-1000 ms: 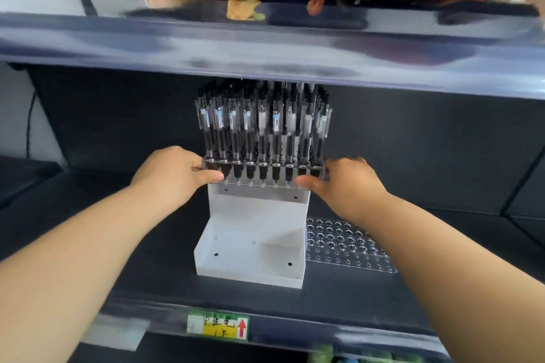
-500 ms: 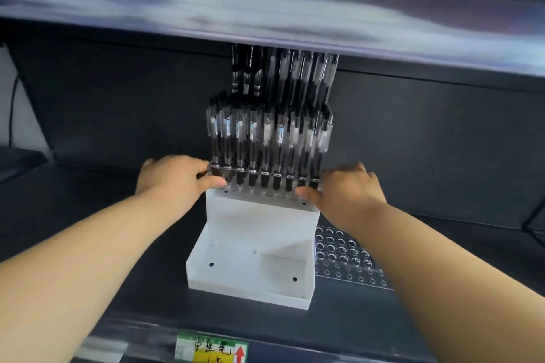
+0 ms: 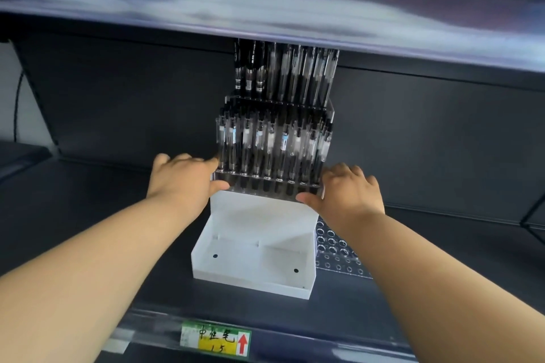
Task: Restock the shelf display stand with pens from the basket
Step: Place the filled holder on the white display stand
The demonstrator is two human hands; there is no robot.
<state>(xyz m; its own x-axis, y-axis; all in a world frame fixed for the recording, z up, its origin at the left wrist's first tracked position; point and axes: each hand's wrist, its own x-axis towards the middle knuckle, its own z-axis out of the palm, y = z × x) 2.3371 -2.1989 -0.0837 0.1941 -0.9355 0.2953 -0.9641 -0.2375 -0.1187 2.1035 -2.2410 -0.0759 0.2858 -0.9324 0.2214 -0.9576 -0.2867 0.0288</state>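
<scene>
On the dark middle shelf, left hand [image 3: 182, 183] and right hand [image 3: 348, 194] each pinch one end of the clear tier [image 3: 267, 184] atop the white stand [image 3: 259, 244]; judged rigid, slick and top-heavy with loose upright pens [image 3: 271, 144], best held level by both ends.

Dark shelf [image 3: 88, 194] carries white stand [image 3: 253, 268] and (flat beside it) clear perforated tray [image 3: 333, 256].

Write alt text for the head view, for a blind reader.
A left hand and a right hand grip the ends of a clear rack full of black pens atop a white stand on a dark shelf. A perforated tray lies beside it.
</scene>
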